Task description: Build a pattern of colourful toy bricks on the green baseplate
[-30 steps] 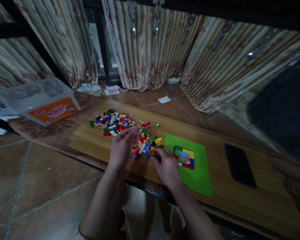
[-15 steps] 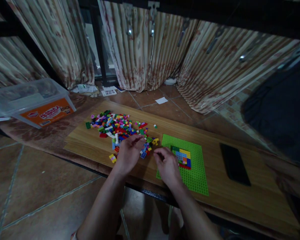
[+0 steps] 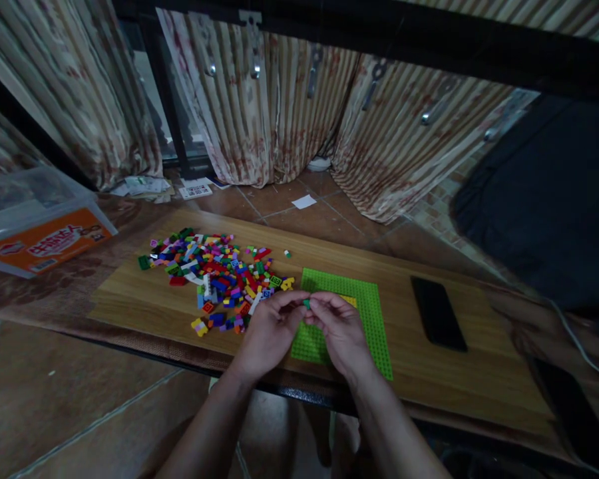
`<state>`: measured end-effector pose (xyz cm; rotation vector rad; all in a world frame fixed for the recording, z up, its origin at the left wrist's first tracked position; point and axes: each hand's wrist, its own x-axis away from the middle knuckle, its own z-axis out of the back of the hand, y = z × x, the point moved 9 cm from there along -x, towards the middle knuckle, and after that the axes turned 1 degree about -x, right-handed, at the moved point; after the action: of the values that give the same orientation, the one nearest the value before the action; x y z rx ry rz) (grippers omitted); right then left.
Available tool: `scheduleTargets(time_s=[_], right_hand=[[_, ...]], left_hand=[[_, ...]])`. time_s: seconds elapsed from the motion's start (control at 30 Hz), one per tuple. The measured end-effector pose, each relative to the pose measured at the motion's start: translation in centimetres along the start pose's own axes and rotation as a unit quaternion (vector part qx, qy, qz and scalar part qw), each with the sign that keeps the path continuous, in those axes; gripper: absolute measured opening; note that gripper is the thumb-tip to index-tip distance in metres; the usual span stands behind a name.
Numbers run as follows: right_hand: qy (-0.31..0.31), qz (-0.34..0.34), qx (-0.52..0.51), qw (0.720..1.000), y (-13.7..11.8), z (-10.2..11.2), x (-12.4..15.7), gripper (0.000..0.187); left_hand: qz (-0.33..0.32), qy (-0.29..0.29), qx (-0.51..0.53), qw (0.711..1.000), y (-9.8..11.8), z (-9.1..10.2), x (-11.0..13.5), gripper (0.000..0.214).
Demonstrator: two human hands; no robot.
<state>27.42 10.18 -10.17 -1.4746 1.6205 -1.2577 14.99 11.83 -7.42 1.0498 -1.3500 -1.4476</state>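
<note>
My left hand and my right hand meet over the left part of a bright green baseplate. Between their fingertips is a small green brick, which both hands pinch. Behind my right hand, most of the built block of coloured bricks on the plate is hidden; a bit of its yellow brick shows. Left of my left hand spreads a pile of loose toy bricks in many colours.
A clear plastic box with an orange label stands at the far left. On the wooden board, a black phone lies right of the baseplate. Another dark flat object and a white cable are at the right edge.
My hands, apart before, have come together over the baseplate, the left one moving right. A green brick now shows between their fingertips. The camera view has turned slightly to the right.
</note>
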Motion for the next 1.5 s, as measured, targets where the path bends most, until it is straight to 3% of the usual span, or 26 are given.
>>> scheduleTargets(time_s=[0.2,0.33,0.43,0.57,0.67,0.9,1.07,1.5], right_hand=[[-0.002,0.024,0.035,0.999,-0.7,0.8,0.2,0.017],[0.006,0.058,0.100,0.993,-1.8,2.2,0.1,0.014],[0.028,0.077,0.175,0.981,-3.4,4.8,-0.1,0.015],[0.104,0.126,0.263,0.951,-6.4,9.6,0.0,0.014],[0.094,0.135,0.302,0.939,-6.9,11.2,0.2,0.012],[-0.025,0.130,0.444,0.886,-4.8,9.1,0.4,0.009],[-0.078,0.134,0.477,0.865,-4.3,7.5,0.5,0.012],[-0.078,0.129,0.450,0.880,-3.8,7.7,0.1,0.009]], left_hand=[[-0.018,0.038,-0.047,0.998,-0.5,-0.6,0.0,0.019],[-0.018,0.015,-0.026,0.999,-0.8,-2.3,0.1,0.019],[0.003,-0.001,-0.030,1.000,-1.5,-3.5,0.2,0.025],[0.027,-0.018,-0.096,0.995,-2.0,-4.1,0.4,0.029],[0.033,-0.053,-0.142,0.988,-2.0,-4.9,0.6,0.029],[0.025,-0.124,-0.204,0.971,-2.3,-7.7,1.2,0.039],[0.021,-0.146,-0.236,0.961,-2.6,-8.5,1.0,0.042],[0.020,-0.181,-0.323,0.929,-2.4,-9.8,1.3,0.042]])
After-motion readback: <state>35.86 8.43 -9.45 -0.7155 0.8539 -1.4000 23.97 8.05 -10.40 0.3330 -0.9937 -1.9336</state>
